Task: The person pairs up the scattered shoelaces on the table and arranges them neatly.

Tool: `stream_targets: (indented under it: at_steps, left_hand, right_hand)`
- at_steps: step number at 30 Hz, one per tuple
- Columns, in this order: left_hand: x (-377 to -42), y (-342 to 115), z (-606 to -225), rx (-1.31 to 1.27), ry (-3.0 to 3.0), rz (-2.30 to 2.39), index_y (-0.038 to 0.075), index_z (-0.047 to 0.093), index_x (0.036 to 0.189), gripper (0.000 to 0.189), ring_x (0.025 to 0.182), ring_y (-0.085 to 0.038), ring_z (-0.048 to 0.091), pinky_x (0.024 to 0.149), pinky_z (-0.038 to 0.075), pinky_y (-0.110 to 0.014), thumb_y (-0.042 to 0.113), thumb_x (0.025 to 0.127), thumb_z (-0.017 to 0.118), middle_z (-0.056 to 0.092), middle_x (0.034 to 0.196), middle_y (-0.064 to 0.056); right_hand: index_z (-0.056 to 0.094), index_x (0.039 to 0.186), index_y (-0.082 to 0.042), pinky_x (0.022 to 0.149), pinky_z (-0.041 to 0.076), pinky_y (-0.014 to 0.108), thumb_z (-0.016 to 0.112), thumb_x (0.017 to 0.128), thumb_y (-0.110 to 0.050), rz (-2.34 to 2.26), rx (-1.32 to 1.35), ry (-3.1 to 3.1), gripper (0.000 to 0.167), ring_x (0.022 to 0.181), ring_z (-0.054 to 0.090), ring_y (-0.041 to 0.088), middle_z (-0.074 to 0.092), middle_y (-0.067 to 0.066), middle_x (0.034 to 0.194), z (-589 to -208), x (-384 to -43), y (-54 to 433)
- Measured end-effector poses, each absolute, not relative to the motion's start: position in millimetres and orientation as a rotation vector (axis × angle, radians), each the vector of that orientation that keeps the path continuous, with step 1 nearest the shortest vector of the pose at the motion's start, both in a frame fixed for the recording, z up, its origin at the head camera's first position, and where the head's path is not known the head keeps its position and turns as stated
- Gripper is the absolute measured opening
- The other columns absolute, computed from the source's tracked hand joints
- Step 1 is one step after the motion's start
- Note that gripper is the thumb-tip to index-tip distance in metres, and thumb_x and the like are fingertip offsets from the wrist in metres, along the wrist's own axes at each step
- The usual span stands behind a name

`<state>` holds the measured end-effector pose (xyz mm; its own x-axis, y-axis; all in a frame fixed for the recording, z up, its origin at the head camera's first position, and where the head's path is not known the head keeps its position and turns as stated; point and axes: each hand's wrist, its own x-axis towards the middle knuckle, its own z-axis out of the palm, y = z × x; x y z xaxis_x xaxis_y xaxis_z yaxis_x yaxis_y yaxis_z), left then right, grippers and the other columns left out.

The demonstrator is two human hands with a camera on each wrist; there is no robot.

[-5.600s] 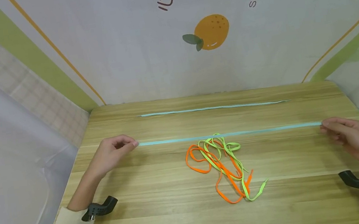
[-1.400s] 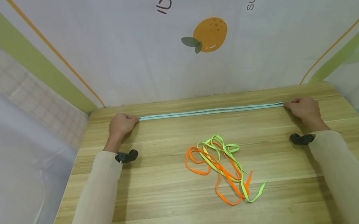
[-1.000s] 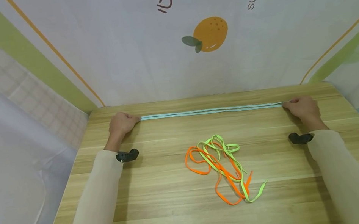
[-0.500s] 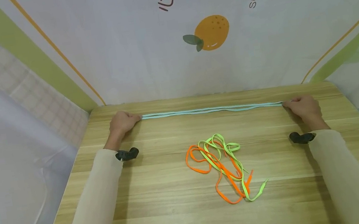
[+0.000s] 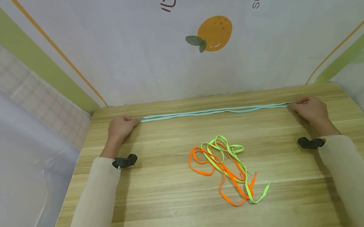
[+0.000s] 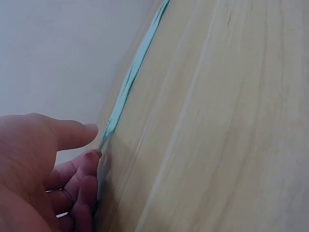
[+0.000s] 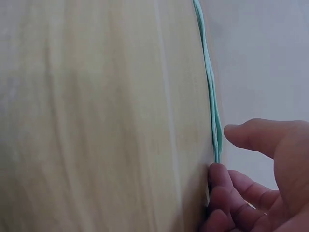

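Two pale turquoise shoelaces run side by side along the far part of the table, the farther lace (image 5: 161,115) and the nearer lace (image 5: 244,111), which is slightly wavy toward the right. My left hand (image 5: 121,127) is at their left ends. In the left wrist view its index fingertip (image 6: 92,155) touches a lace tip, with the thumb lifted apart. At the right ends is my right hand (image 5: 310,108). The right wrist view shows its curved fingers (image 7: 219,175) right at the lace ends and the thumb standing away from them.
An orange shoelace (image 5: 252,182) and a lime-green shoelace (image 5: 265,190) lie tangled mid-table. Behind the wooden table (image 5: 166,201) hangs a printed cloth (image 5: 147,64), close to its far edge. Each wrist wears a black camera mount.
The nearer turquoise lace, earlier stretched taut between both hands, was carried to the far side and laid beside the other. It has slackened, and both hands have drawn slightly outward.
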<state>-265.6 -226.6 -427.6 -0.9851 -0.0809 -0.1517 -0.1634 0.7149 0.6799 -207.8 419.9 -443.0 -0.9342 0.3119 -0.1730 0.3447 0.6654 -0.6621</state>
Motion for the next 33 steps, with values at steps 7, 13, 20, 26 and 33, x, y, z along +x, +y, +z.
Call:
stream_targets:
  at_steps: [7, 13, 20, 26, 33]
  left_hand:
    - [-257.5, -233.4, -425.0, -0.223, 2.806, 1.185, -0.005, 0.076, 0.129, 0.049, 0.106, -0.032, 0.06, 0.083, 0.046, -0.036, 0.037, 0.106, 0.07, 0.07, 0.139, -0.025]
    - [-246.4, -232.5, -420.1, -0.221, 2.806, 1.279, -0.005, 0.076, 0.128, 0.047, 0.098, -0.026, 0.059, 0.077, 0.047, -0.033, 0.036, 0.106, 0.071, 0.071, 0.134, -0.024]
    - [-228.1, -217.6, -408.5, -0.102, 2.828, 1.403, -0.003, 0.08, 0.123, 0.036, 0.094, -0.028, 0.062, 0.079, 0.049, -0.037, 0.029, 0.108, 0.07, 0.076, 0.121, -0.023]
    - [-214.8, -190.9, -399.0, 0.045, 2.876, 1.402, 0.002, 0.082, 0.117, 0.03, 0.09, -0.028, 0.066, 0.076, 0.051, -0.038, 0.028, 0.108, 0.07, 0.078, 0.109, -0.017]
    - [-195.8, -147.1, -385.2, 0.271, 2.918, 1.385, 0.006, 0.082, 0.108, 0.023, 0.089, -0.027, 0.071, 0.073, 0.055, -0.039, 0.028, 0.104, 0.076, 0.078, 0.096, -0.008]
  right_hand:
    - [0.055, 0.145, 0.005, 0.085, 0.047, 0.04, 0.062, 0.106, -0.051, -1.192, 0.557, 2.838, 0.068, 0.123, 0.053, 0.044, 0.054, 0.03, 0.145, -440.6, -201.2, 416.9]
    - [0.06, 0.14, 0.002, 0.079, 0.046, 0.032, 0.065, 0.106, -0.047, -1.243, 0.592, 2.868, 0.061, 0.107, 0.055, 0.028, 0.061, 0.016, 0.127, -438.0, -195.3, 411.3]
    - [0.065, 0.134, 0.002, 0.075, 0.047, 0.028, 0.068, 0.106, -0.047, -1.28, 0.468, 2.945, 0.057, 0.092, 0.057, 0.011, 0.064, -0.013, 0.098, -429.9, -184.8, 395.2]
    - [0.068, 0.128, 0.001, 0.071, 0.047, 0.021, 0.072, 0.105, -0.041, -1.308, 0.268, 3.023, 0.048, 0.085, 0.058, 0.003, 0.063, -0.02, 0.09, -420.3, -174.6, 364.5]
    - [0.072, 0.123, -0.002, 0.071, 0.048, 0.017, 0.076, 0.104, -0.034, -1.352, 0.044, 3.062, 0.038, 0.083, 0.062, 0.001, 0.072, -0.006, 0.093, -408.5, -161.4, 318.5]
